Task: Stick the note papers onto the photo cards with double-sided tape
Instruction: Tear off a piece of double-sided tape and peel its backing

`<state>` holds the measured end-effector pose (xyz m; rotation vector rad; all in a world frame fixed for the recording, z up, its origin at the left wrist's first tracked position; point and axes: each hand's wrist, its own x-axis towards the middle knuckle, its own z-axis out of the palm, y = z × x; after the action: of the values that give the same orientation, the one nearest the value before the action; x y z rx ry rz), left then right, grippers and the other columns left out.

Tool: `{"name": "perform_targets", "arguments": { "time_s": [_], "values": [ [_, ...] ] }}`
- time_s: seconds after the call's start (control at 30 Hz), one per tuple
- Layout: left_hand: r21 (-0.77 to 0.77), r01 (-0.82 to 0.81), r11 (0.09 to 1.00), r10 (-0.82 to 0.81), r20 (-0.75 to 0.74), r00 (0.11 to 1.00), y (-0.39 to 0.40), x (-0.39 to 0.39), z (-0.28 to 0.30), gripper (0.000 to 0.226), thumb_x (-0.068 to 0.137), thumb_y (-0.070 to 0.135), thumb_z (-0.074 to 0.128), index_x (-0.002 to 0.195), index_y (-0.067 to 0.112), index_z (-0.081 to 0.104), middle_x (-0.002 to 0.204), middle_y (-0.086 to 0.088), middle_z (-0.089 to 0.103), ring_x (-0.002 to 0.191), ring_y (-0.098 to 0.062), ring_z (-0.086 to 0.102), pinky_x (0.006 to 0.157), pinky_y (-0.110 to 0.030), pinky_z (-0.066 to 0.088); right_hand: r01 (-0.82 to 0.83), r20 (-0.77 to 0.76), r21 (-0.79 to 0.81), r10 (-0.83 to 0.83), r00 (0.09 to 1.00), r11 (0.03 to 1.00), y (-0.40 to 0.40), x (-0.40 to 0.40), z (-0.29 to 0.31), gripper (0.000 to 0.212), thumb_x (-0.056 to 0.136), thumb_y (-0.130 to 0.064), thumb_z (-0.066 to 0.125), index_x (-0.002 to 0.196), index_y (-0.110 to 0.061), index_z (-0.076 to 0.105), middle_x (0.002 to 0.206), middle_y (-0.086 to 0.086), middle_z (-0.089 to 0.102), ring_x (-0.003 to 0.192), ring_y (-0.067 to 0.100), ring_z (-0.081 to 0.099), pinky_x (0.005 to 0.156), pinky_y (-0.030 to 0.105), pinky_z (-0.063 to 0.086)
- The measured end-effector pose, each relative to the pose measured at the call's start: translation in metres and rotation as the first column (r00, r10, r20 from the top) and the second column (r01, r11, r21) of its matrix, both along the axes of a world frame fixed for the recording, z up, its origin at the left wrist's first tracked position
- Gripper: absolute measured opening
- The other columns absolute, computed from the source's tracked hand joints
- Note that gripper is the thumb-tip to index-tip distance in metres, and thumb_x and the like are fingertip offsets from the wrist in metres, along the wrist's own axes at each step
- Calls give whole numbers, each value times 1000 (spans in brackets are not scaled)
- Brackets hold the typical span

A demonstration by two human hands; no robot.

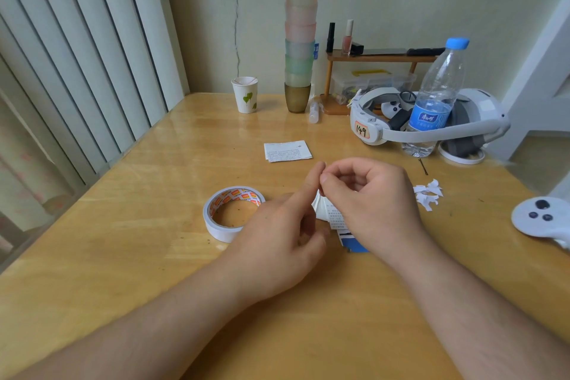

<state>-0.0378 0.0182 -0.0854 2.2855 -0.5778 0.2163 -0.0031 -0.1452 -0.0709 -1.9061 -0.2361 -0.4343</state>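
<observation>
item: wooden table (pixel 123 256), viewed from the head camera. left hand (pixel 283 244): index finger extended upward, its tip meeting the right hand's fingertips; remaining fingers loosely curled, seeming to steady a note paper (pixel 334 217) from the left, though contact there is hidden. right hand (pixel 370 203): thumb and forefinger pressed together at the left index tip, apparently pinching something very small, likely a tape backing strip; the strip itself is too small to tell. note paper: printed, curled, held between the two hands just above the table. photo card (pixel 351 242): blue and white, partly hidden beneath the right hand, near the paper's lower edge. double-sided tape roll (pixel 231 214): flat on the table, just left of the left hand. second note paper (pixel 287 150): lying flat, farther away, centre. white backing scraps (pixel 428 191): small heap to the right. far right: water bottle (pixel 436 95), headset (pixel 431 120), controller (pixel 538 217). far centre: stacked cups (pixel 300 28), paper cup (pixel 245 95). risks, by judgement: backing may tear and leave residue stuck on the tape; exposed adhesive may catch a fingertip or fold onto itself; the curled paper may land crooked or creased on the card, since adhesive allows little repositioning.
</observation>
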Motion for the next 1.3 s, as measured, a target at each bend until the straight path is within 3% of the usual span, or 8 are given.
{"name": "perform_targets", "arguments": {
  "time_s": [0.3,0.47,0.57,0.7,0.83,1.03,1.2,1.3],
  "values": [
    [67,3,998,-10,100,995,-3,-1,0,86,96,25,64,167,32,15,80,19,51,84,1,50,72,-8,36,-36,-2,-34,36,999,999,1,4,-6,14,93,-22,66,83,-31,69,74,-2,72,74,29,70,70,54,59],
    [-9,15,1000,-15,61,998,-5,-4,3,85,97,23,66,166,36,17,80,14,57,82,-2,54,71,-10,38,-53,42,-78,56,998,996,1,4,-7,13,94,-27,60,83,-33,63,76,-2,70,73,29,68,68,52,59],
    [-185,66,980,-81,-76,994,-5,-3,3,87,97,17,68,164,42,20,79,14,59,71,-4,55,69,-14,42,-85,53,-54,88,995,995,1,2,-5,16,96,-25,58,84,-34,62,78,-5,70,76,27,69,70,54,59],
    [-580,95,809,-305,-277,911,-5,-5,7,79,88,15,71,155,47,42,81,3,54,75,-12,48,73,-27,44,-105,75,-26,107,991,994,0,0,-3,13,96,-27,55,86,-33,61,78,-6,70,80,21,69,76,53,58],
    [-800,-1,600,-456,-343,821,-6,-4,12,65,79,3,63,137,33,68,78,1,55,72,-14,48,72,-26,44,-141,74,11,140,987,990,-1,-1,0,10,96,-31,56,87,-32,62,77,-5,70,81,21,70,77,55,57],
    [-874,-82,479,-561,-376,737,-2,-1,18,60,79,5,53,133,20,72,80,-1,40,70,-14,41,73,-28,41,-185,73,56,181,981,981,-1,-1,0,9,95,-31,57,89,-33,63,78,1,69,77,18,70,77,53,59],
    [-893,-150,424,-566,-391,726,-2,-3,22,51,73,8,52,113,20,82,76,-2,36,69,-14,39,71,-30,37,-221,63,118,215,975,968,1,-3,1,17,102,-19,59,90,-30,64,77,1,69,75,14,70,71,31,57],
    [-893,-164,418,-578,-401,711,-2,-3,25,50,73,9,53,113,20,82,74,-1,38,68,-14,39,71,-29,38,-241,36,180,239,970,954,3,-5,5,12,98,-23,59,88,-27,64,72,0,68,74,18,69,74,37,61]
  ]
}}
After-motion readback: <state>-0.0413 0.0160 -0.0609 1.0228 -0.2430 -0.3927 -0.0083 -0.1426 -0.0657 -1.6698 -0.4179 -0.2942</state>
